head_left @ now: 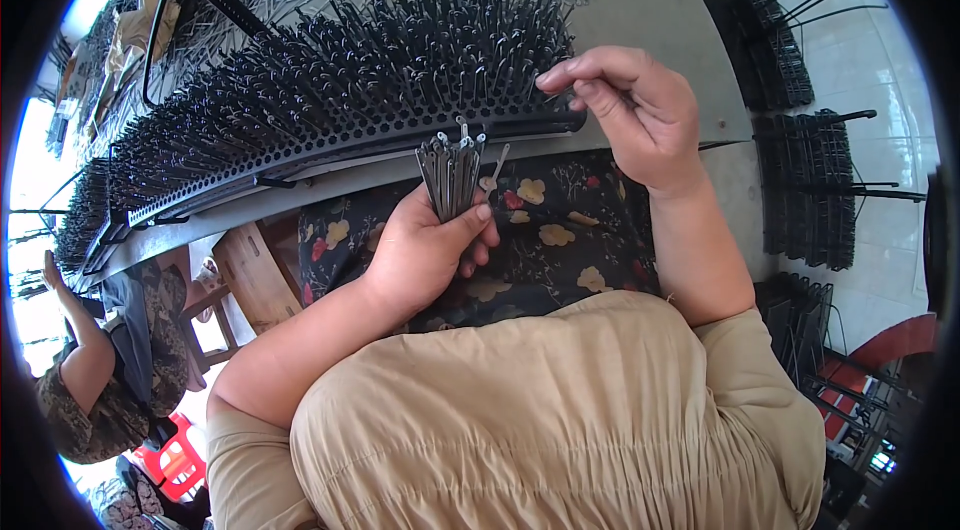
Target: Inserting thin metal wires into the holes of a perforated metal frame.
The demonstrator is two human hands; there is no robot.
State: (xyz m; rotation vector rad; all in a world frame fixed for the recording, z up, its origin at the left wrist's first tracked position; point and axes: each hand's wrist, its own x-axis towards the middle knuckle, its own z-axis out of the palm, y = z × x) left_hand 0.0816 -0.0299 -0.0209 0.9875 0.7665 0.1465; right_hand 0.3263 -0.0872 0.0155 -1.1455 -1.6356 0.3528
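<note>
Sitting at grey worktable [640, 10]; left hand [425, 250] clutching metal pins [450, 170], right hand [630, 110] grip pinching pin over black perforated rack [330, 90]; tiled floor [880, 60] beside.

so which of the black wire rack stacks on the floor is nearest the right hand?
The top stack, just past the table's right edge. It sits level with the right hand; the other stacks lie lower along the floor.

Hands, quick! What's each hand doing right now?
Left hand: closed around a bundle of thin metal pins.
Right hand: fingers pinched at the black perforated rack; whether a pin is held cannot be told.
</note>
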